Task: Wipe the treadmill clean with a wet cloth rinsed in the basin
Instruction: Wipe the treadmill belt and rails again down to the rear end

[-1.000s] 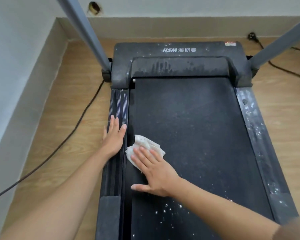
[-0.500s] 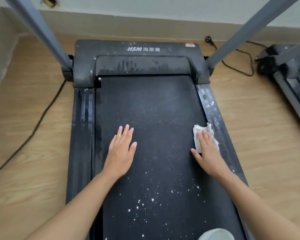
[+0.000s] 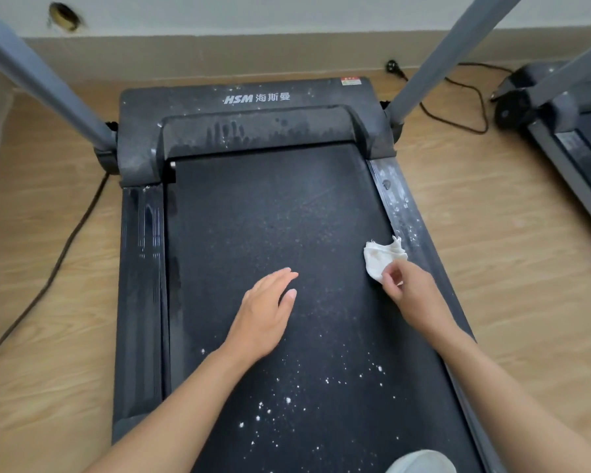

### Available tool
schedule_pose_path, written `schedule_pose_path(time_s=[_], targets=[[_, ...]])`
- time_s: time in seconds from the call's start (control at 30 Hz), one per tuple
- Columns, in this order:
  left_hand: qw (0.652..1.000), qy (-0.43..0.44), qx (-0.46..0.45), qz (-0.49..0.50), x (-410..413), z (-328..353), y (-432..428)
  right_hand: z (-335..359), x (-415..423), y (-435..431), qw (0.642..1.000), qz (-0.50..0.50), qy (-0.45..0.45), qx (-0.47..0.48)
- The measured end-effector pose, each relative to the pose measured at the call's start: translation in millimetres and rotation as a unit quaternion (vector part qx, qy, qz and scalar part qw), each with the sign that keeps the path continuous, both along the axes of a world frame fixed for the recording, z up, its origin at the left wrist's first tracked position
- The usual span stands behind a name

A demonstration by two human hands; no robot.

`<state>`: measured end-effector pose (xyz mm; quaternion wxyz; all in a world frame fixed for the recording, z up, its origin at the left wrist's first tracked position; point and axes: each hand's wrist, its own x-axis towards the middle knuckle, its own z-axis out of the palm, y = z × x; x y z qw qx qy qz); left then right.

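While beside treadmill (image 3: pixel 253 216) (left), black cable (image 3: pixel 59 262)

Treadmill (image 3: pixel 273 233), as my head camera shows it: black belt running away from me, dusty, with white specks scattered over its near end; right side rail streaked white, left rail dark. The cloth (image 3: pixel 379 257), white and crumpled, lies at the belt's right edge, touching the rail, pinched by my right hand (image 3: pixel 410 295)

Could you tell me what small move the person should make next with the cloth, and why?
Probably slide the cloth sideways onto the right side rail: the right hand pinches it at the edge of the belt, beside that rail, which is streaked with white residue. The specks nearer on the belt could follow.
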<state>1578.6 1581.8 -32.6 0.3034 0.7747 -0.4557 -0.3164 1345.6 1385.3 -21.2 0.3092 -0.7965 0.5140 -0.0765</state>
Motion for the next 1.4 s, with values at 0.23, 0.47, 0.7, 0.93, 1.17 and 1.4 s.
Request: schedule_pose_path(time_s=[0.23, 0.47, 0.7, 0.93, 1.17, 1.4], targets=[[0.991, 0.104, -0.002, -0.083, -34.3, 42.2, -31.1, 42.2, 25.4, 40.1, 0.957, -0.100, -0.238, 0.130], [0.981, 0.181, -0.062, -0.043, -43.7, 69.1, -34.8, 77.4, 58.0, 65.8, 0.838, -0.161, -0.408, 0.324], [0.944, 0.321, -0.066, -0.041, -20.5, 83.2, -32.5, 96.3, 68.5, 74.6, 0.754, -0.154, -0.469, 0.432], [0.941, 0.310, -0.034, -0.132, 11.2, 104.7, -26.6, 105.0, 72.9, 81.8, 0.763, -0.115, -0.470, 0.429], [0.945, 0.292, -0.079, -0.123, 29.8, 111.6, -28.8, 109.9, 82.2, 78.7, 0.769, -0.074, -0.484, 0.412], [0.985, 0.127, -0.109, -0.037, 36.1, 122.2, -32.4, 94.3, 82.8, 82.0, 0.894, -0.024, -0.366, 0.257]])
